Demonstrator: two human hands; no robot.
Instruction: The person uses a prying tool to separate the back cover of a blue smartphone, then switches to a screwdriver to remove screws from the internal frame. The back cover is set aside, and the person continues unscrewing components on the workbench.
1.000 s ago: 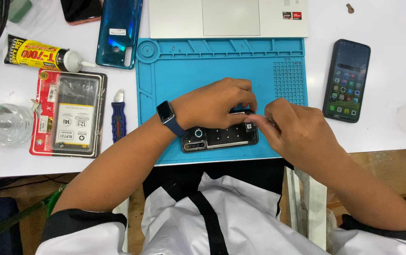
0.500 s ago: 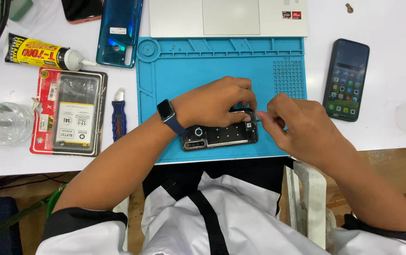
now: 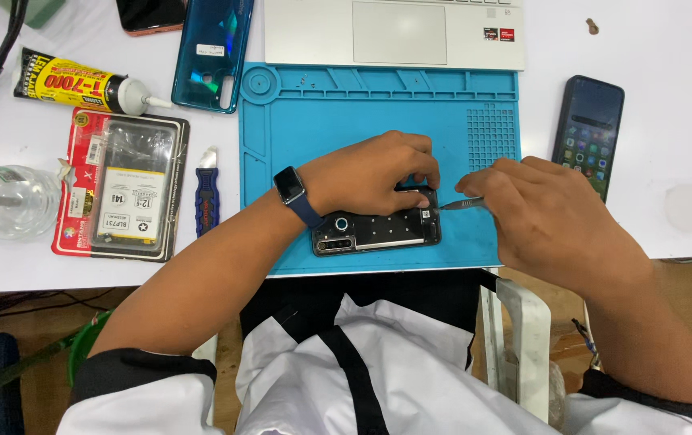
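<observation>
While the left hand (image 3: 370, 173) presses down on the opened phone (image 3: 378, 229), its fingers curled over the upper edge, the right hand (image 3: 551, 217) pinches a thin metal tool (image 3: 463, 205) whose tip meets the phone's right end. The phone lies back-side up, with its rear cover off, near the 6 o'clock edge of the blue repair mat (image 3: 346, 105), which rests on the white desk (image 3: 668, 80). From the left hand the phone sits directly beneath, at 6 o'clock and touching; from the right hand it lies at 9 o'clock, reached only through the tool.

Good practice for this step, judging by the grip shown, calls for firm, even pressure from the steadying hand so the phone cannot slide, and a light, level approach of the tool tip so that it does not skid across the exposed interior. Whether the tip engages a screw or a small part cannot be told at this size.

At 9 o'clock of the mat lie a blue-handled knife (image 3: 207, 193) and a packaged battery (image 3: 124, 189); a glue tube (image 3: 80, 80) and a teal back cover (image 3: 211, 48) sit toward 10 o'clock. A laptop (image 3: 394, 32) occupies 12 o'clock, and a second phone (image 3: 589, 133) with a lit screen lies at 3 o'clock.
</observation>
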